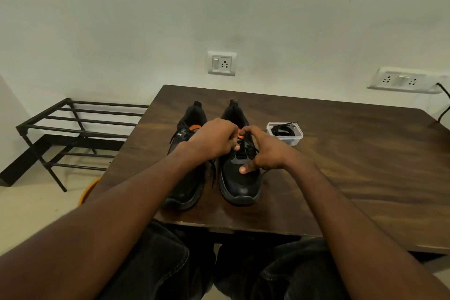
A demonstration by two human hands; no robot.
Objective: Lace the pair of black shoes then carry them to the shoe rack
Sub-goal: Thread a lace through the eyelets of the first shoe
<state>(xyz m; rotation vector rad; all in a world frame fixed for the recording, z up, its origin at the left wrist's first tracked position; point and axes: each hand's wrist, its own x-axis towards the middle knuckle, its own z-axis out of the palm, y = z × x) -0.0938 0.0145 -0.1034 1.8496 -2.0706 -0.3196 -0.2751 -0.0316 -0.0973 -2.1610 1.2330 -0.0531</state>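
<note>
**Both hands at the right shoe's lacing**

Your two black shoes stand side by side on the table point(341, 153), toes toward you. Your left hand point(214, 140) reaches across the left shoe point(185, 190) with fingers curled, pinching at the lace by the orange tab of the right shoe point(239, 185). Your right hand point(264, 152) pinches the lace point(248, 147) over the same shoe, thumb resting on its upper. A clear plastic container point(293, 139) holding a spare black lace point(283, 130) sits just right of the shoes. The black shoe rack point(73, 126) stands on the floor to the table's left.
</note>
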